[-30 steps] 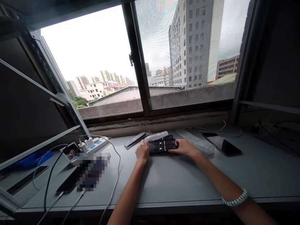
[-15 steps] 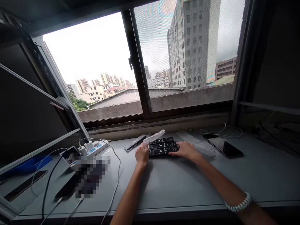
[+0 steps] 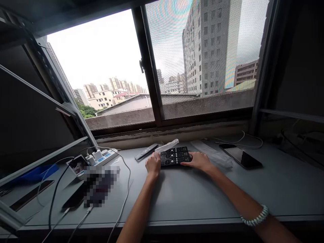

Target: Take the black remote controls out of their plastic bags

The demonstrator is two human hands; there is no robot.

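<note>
Three black remote controls lie side by side on the grey desk, their buttons facing up. My left hand is closed at their left ends, its fingers curled and partly hidden. At the right ends, my right hand grips the remotes, with the thumb along the nearest one. A clear plastic sleeve rests over the far left part of the remotes. Behind my left hand lies another dark remote in a clear bag. Beside my right hand is a flat clear plastic bag.
A black phone lies at the right with a white cable behind it. On the left are a white power strip, a phone on a cable, a propped picture and a blue tray. A window stands behind the desk.
The remotes now sit closer together, with narrower gaps between their rows. Both hands keep their hold at the two ends. The view has shifted slightly.
</note>
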